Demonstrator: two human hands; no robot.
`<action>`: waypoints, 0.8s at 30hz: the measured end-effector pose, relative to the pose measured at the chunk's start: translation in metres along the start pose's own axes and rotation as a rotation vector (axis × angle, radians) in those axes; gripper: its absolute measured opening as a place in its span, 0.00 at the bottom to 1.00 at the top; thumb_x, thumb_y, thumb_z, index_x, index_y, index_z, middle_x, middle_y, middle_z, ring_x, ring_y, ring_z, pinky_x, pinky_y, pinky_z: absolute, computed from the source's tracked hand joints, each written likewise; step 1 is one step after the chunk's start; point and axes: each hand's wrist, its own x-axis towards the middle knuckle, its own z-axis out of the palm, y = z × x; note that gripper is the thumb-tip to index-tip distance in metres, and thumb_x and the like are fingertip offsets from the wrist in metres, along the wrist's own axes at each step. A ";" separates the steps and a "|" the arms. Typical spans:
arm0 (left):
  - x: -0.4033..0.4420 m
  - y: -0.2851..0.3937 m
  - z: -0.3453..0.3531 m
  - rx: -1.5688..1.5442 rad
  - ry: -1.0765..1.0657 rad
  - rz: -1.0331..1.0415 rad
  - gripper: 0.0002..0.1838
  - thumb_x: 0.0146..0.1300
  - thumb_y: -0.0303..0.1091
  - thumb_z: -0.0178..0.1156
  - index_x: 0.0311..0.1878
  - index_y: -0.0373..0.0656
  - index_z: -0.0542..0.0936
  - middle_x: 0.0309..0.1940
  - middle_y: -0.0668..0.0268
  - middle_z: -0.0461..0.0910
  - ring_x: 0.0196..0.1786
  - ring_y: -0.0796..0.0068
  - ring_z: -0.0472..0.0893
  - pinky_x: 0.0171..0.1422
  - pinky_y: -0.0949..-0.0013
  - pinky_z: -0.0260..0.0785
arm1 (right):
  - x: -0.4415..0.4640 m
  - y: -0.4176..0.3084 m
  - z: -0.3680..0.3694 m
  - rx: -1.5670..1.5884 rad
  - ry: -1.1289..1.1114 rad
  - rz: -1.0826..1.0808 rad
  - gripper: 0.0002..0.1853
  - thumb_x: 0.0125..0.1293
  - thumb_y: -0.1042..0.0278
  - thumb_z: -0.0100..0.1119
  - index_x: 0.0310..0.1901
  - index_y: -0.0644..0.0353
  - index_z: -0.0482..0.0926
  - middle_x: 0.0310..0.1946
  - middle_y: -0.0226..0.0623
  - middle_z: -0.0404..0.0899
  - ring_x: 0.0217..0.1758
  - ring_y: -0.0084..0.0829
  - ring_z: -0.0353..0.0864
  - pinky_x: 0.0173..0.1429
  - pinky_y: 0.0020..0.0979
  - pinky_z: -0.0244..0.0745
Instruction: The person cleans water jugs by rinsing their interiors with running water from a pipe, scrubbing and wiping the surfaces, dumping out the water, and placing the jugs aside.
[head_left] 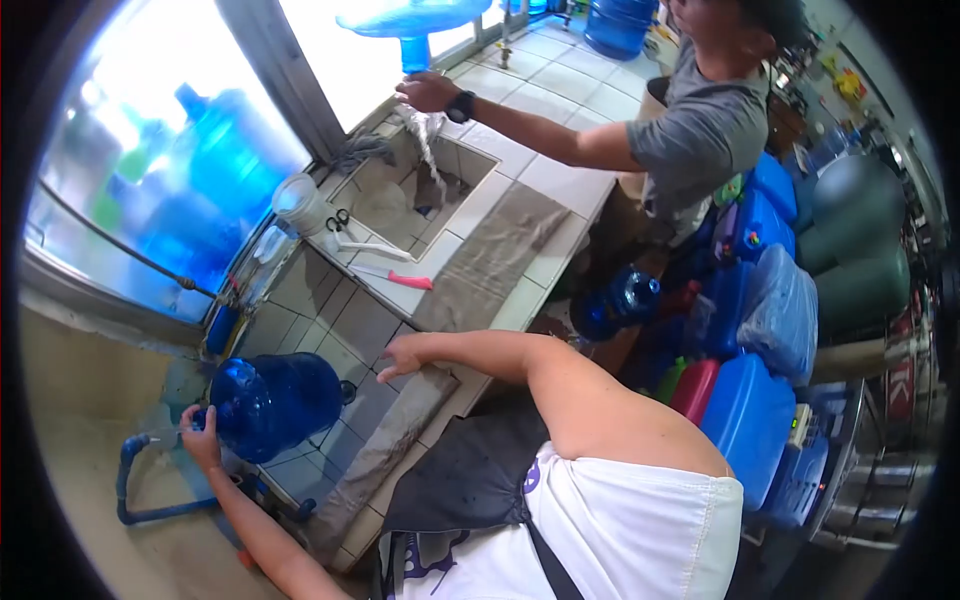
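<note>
A translucent blue water jug (285,400) lies on its side over the tiled counter at the lower left. My left hand (200,440) is at the jug's left end, its fingers closed around a small blue part there, which looks like the neck. My right hand (402,357) hovers past the jug's other end, fingers apart and loosely bent, holding nothing. A small dark round knob (348,391) shows between the jug and that hand. Close to my left hand, a blue pipe (127,475) bends along the wall.
Across the counter, a co-worker (700,120) tips another blue jug (415,18) over a tiled sink (470,190), and water pours out. A pink-handled knife (405,281), scissors (338,220) and a white tub (298,203) lie nearby. Grey cloth (490,255) covers the counter edge. Blue containers (745,420) stand right.
</note>
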 end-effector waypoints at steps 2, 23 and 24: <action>0.000 0.006 0.005 0.018 0.060 -0.035 0.20 0.55 0.42 0.72 0.43 0.38 0.80 0.39 0.60 0.80 0.42 0.65 0.78 0.52 0.63 0.70 | 0.007 0.009 0.009 -0.138 -0.188 0.117 0.41 0.53 0.26 0.60 0.47 0.63 0.84 0.45 0.54 0.82 0.51 0.51 0.81 0.55 0.46 0.74; -0.006 0.015 0.018 0.121 0.219 -0.149 0.26 0.51 0.51 0.73 0.43 0.38 0.82 0.39 0.53 0.82 0.44 0.55 0.80 0.52 0.58 0.71 | 0.016 0.022 0.015 -0.199 -0.239 0.219 0.31 0.44 0.38 0.72 0.39 0.61 0.87 0.43 0.46 0.85 0.47 0.45 0.84 0.51 0.43 0.78; -0.009 0.024 0.018 0.131 0.231 -0.170 0.25 0.51 0.51 0.73 0.43 0.39 0.82 0.39 0.53 0.82 0.44 0.55 0.80 0.52 0.58 0.71 | 0.016 0.024 0.015 -0.217 -0.225 0.182 0.31 0.44 0.37 0.71 0.38 0.61 0.87 0.42 0.47 0.85 0.47 0.45 0.84 0.51 0.43 0.78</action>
